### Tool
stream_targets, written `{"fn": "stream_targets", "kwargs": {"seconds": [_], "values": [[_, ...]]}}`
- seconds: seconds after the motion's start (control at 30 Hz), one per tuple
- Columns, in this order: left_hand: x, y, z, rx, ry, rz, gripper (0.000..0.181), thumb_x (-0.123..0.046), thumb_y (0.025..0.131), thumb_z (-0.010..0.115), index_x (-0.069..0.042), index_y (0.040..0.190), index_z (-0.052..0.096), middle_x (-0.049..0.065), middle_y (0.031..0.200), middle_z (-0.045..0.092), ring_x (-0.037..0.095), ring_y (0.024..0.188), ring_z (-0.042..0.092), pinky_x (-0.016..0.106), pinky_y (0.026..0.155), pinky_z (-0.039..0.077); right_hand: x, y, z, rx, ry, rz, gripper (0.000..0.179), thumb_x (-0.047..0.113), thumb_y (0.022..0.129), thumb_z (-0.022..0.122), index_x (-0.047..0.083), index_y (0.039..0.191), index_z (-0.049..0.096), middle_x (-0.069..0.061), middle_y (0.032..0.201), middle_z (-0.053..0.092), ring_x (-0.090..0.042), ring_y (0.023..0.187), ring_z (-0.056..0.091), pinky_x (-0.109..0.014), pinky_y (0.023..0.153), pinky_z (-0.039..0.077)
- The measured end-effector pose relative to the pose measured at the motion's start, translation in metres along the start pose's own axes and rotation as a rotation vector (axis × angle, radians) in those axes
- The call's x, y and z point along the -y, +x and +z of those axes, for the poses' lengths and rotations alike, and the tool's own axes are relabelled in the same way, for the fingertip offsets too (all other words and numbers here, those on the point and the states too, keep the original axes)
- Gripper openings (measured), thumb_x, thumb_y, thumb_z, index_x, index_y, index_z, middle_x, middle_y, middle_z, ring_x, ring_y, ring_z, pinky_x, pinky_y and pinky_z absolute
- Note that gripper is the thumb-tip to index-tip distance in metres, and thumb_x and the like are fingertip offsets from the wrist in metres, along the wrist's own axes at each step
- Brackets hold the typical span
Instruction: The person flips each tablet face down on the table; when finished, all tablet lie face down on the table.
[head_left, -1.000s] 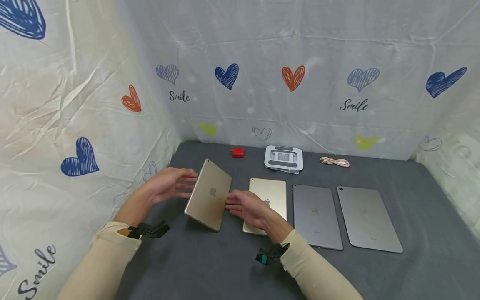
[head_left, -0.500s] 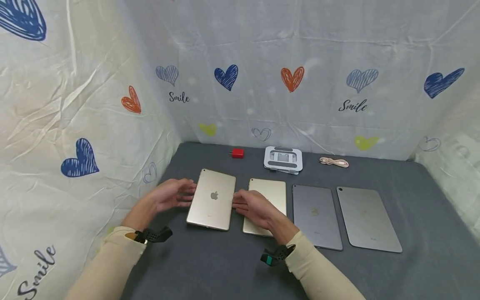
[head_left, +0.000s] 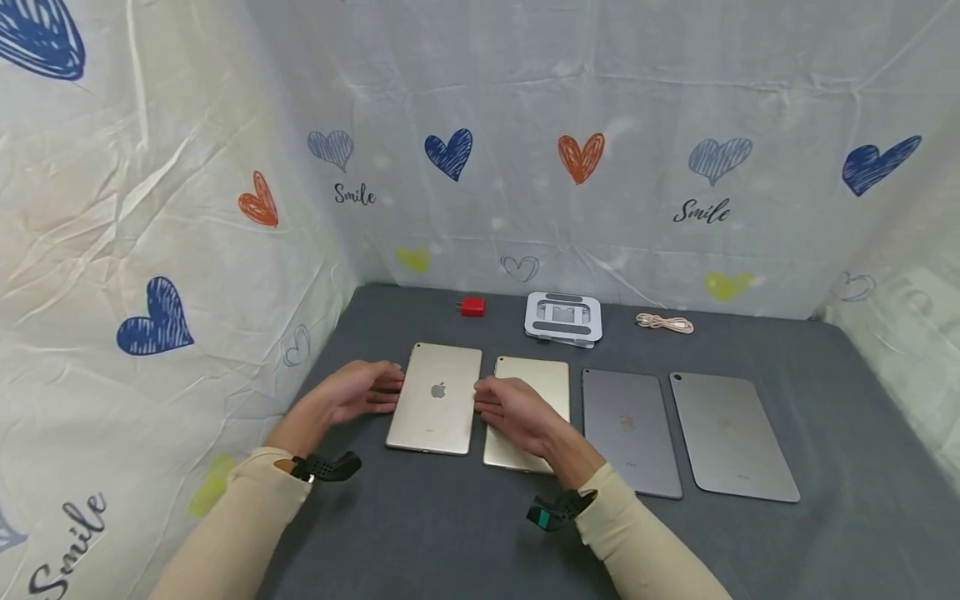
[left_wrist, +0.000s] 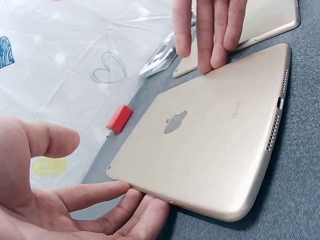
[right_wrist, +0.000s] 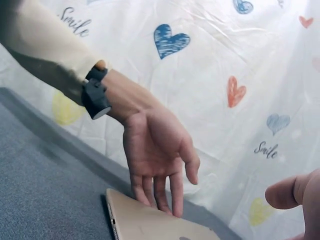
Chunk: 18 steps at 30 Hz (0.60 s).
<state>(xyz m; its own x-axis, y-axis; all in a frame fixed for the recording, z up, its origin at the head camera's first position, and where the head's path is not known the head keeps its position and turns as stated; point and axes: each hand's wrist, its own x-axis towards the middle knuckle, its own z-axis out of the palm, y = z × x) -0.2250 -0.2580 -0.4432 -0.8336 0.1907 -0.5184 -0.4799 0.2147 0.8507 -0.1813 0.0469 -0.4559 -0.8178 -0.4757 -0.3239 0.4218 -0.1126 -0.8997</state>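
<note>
A gold tablet (head_left: 435, 408) lies back side up on the dark grey cloth, in the head view between both hands. Straight fingers of my left hand (head_left: 363, 393) touch its left long edge, with the thumb held apart in the left wrist view. On the opposite edge, my right hand (head_left: 517, 412) rests its extended fingertips. The right hand and forearm partly cover a second gold tablet (head_left: 542, 379). To the right of that lie a darker grey tablet (head_left: 628, 417) and a silver-grey tablet (head_left: 731, 433), both back side up.
Behind the tablets sit a red charger plug (head_left: 472, 307), a folded silver stand (head_left: 563, 318) and a coiled pinkish cable (head_left: 664, 323). A white curtain (head_left: 517, 208) printed with hearts encloses the back and sides of the grey cloth (head_left: 420, 533).
The gold tablet has come down from a steep tilt to lie flat and shifted slightly right. Both hands moved a little rightward with it, staying at its two long edges.
</note>
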Motion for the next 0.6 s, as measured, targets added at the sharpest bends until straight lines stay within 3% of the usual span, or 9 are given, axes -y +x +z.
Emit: {"fn": "stream_targets", "kwargs": {"seconds": [0.43, 0.6], "values": [[-0.002, -0.003, 0.012, -0.048, 0.099, 0.024, 0.059, -0.021, 0.114, 0.05, 0.016, 0.158, 0.038, 0.037, 0.159, 0.049, 0.038, 0.128, 0.067, 0.048, 0.11, 0.062, -0.002, -0.002, -0.004, -0.005, 0.016, -0.012, 0.06, 0.019, 0.112, 0.048, -0.017, 0.159, 0.037, -0.03, 0.176, 0.025, -0.047, 0.165, 0.029, -0.053, 0.139, 0.024], [-0.005, -0.007, 0.016, -0.047, 0.162, 0.047, 0.064, -0.022, 0.115, 0.05, 0.019, 0.162, 0.031, 0.039, 0.161, 0.045, 0.047, 0.141, 0.059, 0.054, 0.116, 0.057, -0.002, -0.006, -0.006, 0.019, -0.007, -0.015, 0.063, 0.02, 0.113, 0.047, -0.016, 0.162, 0.032, -0.029, 0.176, 0.026, -0.046, 0.164, 0.031, -0.053, 0.139, 0.024]]}}
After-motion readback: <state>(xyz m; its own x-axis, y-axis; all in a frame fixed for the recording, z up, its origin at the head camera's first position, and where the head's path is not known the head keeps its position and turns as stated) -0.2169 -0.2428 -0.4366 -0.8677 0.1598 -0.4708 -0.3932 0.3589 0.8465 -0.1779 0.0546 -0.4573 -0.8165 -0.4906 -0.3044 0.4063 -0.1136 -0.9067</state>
